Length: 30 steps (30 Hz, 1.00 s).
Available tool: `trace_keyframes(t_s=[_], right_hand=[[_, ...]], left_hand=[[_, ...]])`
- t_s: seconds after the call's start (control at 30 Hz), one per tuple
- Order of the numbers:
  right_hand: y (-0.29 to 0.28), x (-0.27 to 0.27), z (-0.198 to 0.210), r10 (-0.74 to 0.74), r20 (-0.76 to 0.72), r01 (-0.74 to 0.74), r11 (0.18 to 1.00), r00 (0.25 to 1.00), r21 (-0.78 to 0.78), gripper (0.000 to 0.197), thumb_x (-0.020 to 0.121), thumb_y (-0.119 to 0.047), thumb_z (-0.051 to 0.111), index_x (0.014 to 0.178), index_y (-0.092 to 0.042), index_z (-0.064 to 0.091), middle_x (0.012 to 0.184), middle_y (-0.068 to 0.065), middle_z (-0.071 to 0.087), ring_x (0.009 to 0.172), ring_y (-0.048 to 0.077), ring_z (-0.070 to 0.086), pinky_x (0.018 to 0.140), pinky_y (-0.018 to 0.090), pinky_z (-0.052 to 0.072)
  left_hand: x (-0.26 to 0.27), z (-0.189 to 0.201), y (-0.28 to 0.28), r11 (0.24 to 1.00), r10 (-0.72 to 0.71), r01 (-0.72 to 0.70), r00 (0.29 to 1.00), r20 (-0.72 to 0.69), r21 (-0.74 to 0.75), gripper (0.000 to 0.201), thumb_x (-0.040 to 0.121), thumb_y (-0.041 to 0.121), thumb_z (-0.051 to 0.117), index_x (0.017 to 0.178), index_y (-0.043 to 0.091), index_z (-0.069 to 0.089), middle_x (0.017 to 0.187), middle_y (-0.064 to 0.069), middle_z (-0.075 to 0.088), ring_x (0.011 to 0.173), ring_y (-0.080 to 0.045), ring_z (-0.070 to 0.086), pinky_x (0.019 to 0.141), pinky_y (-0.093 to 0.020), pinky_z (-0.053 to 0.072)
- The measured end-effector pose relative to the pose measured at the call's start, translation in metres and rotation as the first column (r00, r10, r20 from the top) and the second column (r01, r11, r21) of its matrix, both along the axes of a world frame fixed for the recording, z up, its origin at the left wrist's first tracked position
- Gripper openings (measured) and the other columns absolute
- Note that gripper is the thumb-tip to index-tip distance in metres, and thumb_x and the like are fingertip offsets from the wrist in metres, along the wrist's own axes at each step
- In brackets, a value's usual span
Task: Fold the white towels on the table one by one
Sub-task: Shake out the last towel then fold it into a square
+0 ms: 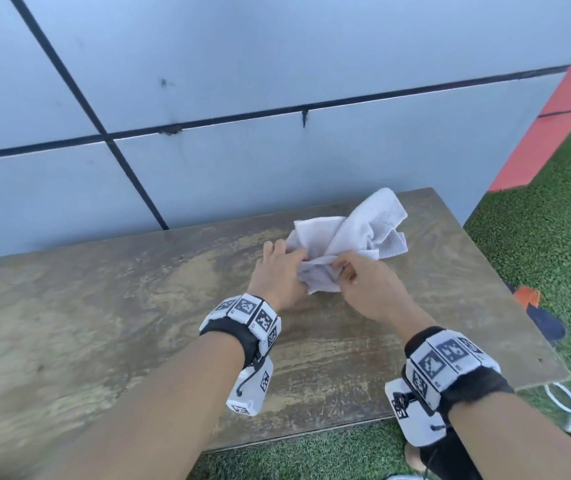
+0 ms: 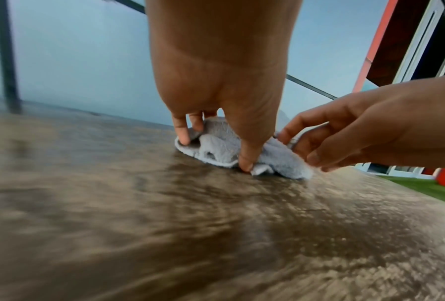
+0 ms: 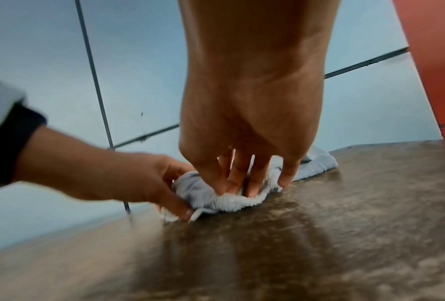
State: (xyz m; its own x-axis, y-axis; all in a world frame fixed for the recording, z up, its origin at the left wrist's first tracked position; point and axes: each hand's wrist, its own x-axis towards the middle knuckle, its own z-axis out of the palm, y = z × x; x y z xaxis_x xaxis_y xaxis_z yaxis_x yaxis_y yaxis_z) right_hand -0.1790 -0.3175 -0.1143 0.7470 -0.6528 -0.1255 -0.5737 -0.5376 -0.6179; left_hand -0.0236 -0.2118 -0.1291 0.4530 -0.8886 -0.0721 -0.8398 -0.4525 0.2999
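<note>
A crumpled white towel (image 1: 353, 233) lies in a heap on the worn wooden table (image 1: 104, 323), toward its far right side. My left hand (image 1: 282, 271) grips the near left part of the heap, thumb and fingers closed on cloth (image 2: 216, 146). My right hand (image 1: 356, 275) pinches the near edge of the same towel (image 3: 231, 200) right beside it, fingertips pressed into the pile. The far end of the towel sticks up toward the wall. How many towels make up the heap is hidden by the folds.
A grey panelled wall (image 1: 277, 98) rises directly behind the table. Green artificial turf (image 1: 536, 237) lies to the right and in front, with an orange and dark object (image 1: 536, 313) and a white cord (image 1: 568, 407) on it.
</note>
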Motion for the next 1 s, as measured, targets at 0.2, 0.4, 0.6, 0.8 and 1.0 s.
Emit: trace_keyframes(t_s=[0.2, 0.4, 0.6, 0.8, 1.0], right_hand=[[0.021, 0.003, 0.005, -0.038, -0.143, 0.015, 0.986, 0.989, -0.164, 0.049, 0.088, -0.019, 0.055, 0.135, -0.027, 0.046, 0.151, 0.002, 0.028, 0.14, 0.032, 0.021, 0.109, 0.05, 0.031], [0.057, 0.008, 0.014, 0.058, 0.012, -0.056, 0.99, 0.998, -0.129, 0.013, 0.096, -0.033, 0.051, 0.088, -0.025, 0.047, 0.076, 0.0, 0.06, 0.078, 0.03, 0.059, 0.066, 0.036, 0.041], [0.071, 0.024, 0.069, 0.152, 0.238, -0.127, 0.985, 0.959, -0.118, 0.026, 0.096, -0.045, 0.056, 0.078, -0.028, 0.049, 0.067, -0.006, 0.057, 0.064, 0.019, 0.054, 0.059, 0.039, 0.044], [0.082, 0.033, 0.093, 0.185, 0.16, -0.165, 0.978, 0.97, -0.13, 0.036, 0.092, -0.045, 0.064, 0.07, -0.018, 0.058, 0.062, -0.002, 0.057, 0.057, 0.016, 0.05, 0.054, 0.031, 0.037], [0.097, 0.035, 0.094, 0.074, 0.298, 0.003, 0.968, 0.952, -0.25, 0.02, 0.097, -0.045, 0.053, 0.082, -0.033, 0.053, 0.076, -0.01, 0.058, 0.076, 0.022, 0.057, 0.066, 0.037, 0.046]], left_hand=[[0.022, 0.029, 0.063, 0.999, -0.022, 0.015, 0.972, -0.235, -0.031, 0.011, 0.081, 0.018, 0.06, 0.082, 0.025, 0.052, 0.093, 0.001, 0.04, 0.098, -0.021, 0.033, 0.088, -0.039, 0.041], [0.058, 0.062, 0.135, 0.965, 0.222, -0.238, 0.966, -0.137, -0.115, 0.017, 0.077, 0.025, 0.062, 0.068, 0.016, 0.051, 0.084, -0.001, 0.047, 0.082, -0.021, 0.049, 0.067, -0.035, 0.044], [0.084, 0.096, 0.187, 0.872, 0.464, -0.458, 0.886, -0.005, -0.173, 0.018, 0.084, 0.036, 0.064, 0.075, 0.025, 0.052, 0.078, 0.007, 0.057, 0.075, -0.02, 0.057, 0.064, -0.032, 0.041], [0.102, 0.1, 0.224, 0.846, 0.526, -0.522, 0.85, 0.007, -0.11, 0.025, 0.08, 0.049, 0.07, 0.085, 0.029, 0.056, 0.085, 0.007, 0.065, 0.08, -0.02, 0.062, 0.068, -0.033, 0.048], [0.105, 0.086, 0.252, 0.852, 0.509, -0.516, 0.856, -0.089, -0.088, 0.04, 0.082, 0.045, 0.077, 0.108, 0.022, 0.059, 0.106, -0.002, 0.065, 0.095, -0.024, 0.059, 0.079, -0.034, 0.049]])
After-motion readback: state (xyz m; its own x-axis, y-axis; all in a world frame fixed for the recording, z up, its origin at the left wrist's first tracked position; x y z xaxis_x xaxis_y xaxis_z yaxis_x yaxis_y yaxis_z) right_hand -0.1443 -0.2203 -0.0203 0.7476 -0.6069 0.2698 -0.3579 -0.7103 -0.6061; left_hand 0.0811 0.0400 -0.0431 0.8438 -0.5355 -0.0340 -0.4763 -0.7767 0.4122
